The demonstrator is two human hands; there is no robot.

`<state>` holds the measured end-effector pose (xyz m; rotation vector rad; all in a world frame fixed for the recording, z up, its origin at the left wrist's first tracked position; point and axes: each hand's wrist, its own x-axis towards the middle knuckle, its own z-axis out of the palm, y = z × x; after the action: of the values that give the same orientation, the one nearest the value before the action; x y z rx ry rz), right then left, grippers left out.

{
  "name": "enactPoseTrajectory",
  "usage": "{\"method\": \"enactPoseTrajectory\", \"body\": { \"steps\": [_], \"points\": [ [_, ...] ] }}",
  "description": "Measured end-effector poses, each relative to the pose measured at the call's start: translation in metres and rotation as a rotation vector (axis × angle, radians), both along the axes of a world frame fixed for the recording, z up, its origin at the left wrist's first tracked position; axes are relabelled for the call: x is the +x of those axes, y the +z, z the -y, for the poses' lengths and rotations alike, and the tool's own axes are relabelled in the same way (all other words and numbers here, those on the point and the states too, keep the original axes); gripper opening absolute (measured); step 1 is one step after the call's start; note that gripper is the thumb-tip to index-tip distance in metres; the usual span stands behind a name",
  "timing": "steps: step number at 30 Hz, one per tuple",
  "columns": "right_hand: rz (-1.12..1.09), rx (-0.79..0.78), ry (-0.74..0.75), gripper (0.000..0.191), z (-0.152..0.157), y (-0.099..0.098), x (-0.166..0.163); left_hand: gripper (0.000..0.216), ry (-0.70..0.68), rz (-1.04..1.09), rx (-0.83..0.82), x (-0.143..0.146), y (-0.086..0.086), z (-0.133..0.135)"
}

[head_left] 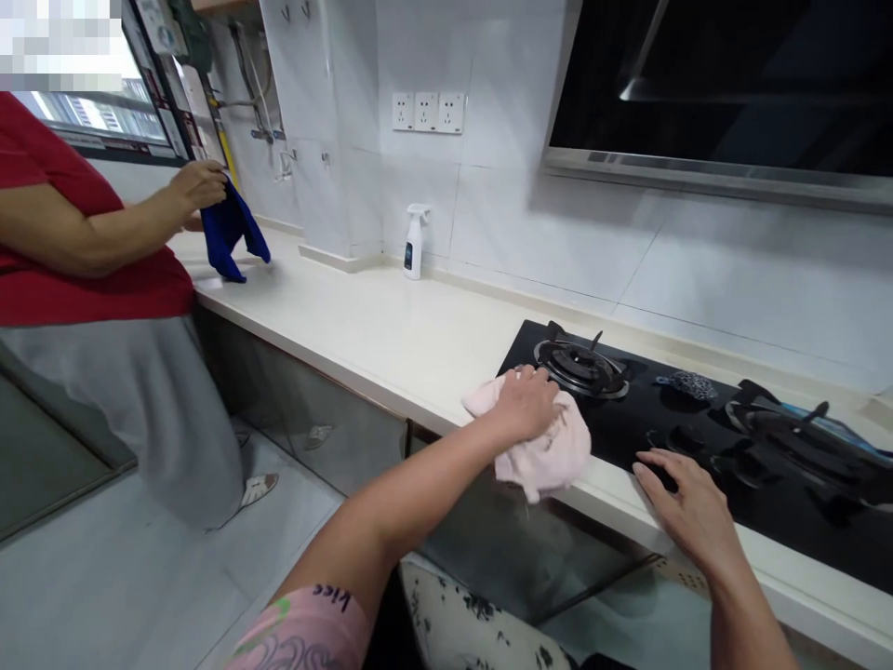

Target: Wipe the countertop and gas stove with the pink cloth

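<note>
My left hand (528,404) presses down on a pale pink cloth (558,451), gripping it with bent fingers at the front left corner of the black gas hob (628,423). Part of the cloth hangs over the counter's front edge. My right hand (687,498) rests on the hob's front border near the control knobs, fingers stretched out and holding nothing. Behind the cloth is the left burner (580,365). A steel wool scrubber (689,385) lies between the two burners, and the right burner (802,437) sits beyond my right hand.
A white spray bottle (414,244) stands on the white counter (363,321) against the tiled wall. To the left, a person in a red top (90,251) holds a dark blue cloth (227,228) above the counter. A range hood (726,93) overhangs the hob.
</note>
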<state>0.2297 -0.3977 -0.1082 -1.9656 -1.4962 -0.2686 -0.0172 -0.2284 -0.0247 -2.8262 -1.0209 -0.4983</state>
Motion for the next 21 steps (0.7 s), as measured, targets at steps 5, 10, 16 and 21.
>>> {"method": "enactPoseTrajectory", "body": {
  "steps": [5, 10, 16, 21],
  "points": [
    [-0.020, -0.017, 0.016, 0.054, 0.005, 0.005, 0.001, 0.052, 0.176, -0.050, -0.198, -0.033, 0.010, -0.076],
    [-0.006, -0.028, 0.019, 0.054, 0.005, 0.003, 0.001, 0.056, 0.470, -0.039, -0.221, -0.138, 0.011, -0.140],
    [0.011, -0.020, 0.020, 0.055, 0.004, -0.001, -0.003, 0.061, 0.810, 0.012, -0.192, -0.272, 0.021, -0.165],
    [0.028, -0.017, 0.004, 0.056, 0.002, 0.000, -0.011, 0.064, 0.904, 0.017, -0.195, -0.305, 0.017, -0.163]
  ]
}}
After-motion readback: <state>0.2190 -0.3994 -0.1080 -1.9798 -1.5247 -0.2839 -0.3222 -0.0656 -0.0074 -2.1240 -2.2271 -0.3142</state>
